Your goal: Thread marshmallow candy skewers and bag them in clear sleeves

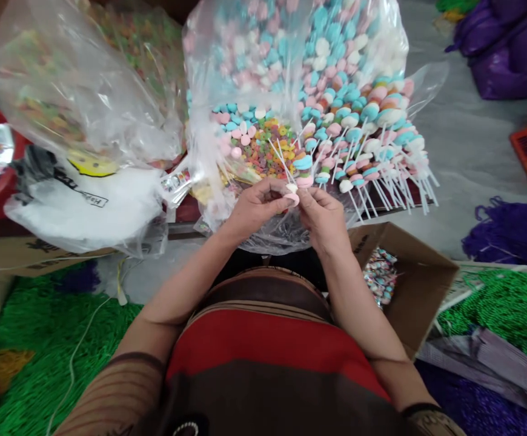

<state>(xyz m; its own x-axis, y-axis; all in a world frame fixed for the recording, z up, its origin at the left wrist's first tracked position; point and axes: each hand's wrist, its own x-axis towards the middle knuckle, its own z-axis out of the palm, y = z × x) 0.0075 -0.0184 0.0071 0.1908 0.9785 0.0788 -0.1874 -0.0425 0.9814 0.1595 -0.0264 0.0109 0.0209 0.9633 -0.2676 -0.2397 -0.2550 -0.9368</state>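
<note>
Near frame centre, the left hand (252, 209) pinches a pink marshmallow (294, 199); the right hand (324, 217) meets it, its grip unclear. Gummy rings (267, 145) and marshmallow skewers (371, 112) lie just beyond, probably for easy reach.

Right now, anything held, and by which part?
Pink-and-white candy, pinched at its left side by the left hand; right hand: grip unclear.

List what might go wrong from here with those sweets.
The pink marshmallow at the fingertips of the left hand might slip and drop. The right hand, close to the piled marshmallow sticks, might brush the ones jutting outward, perhaps knocking some toward the open cardboard box below.
</note>
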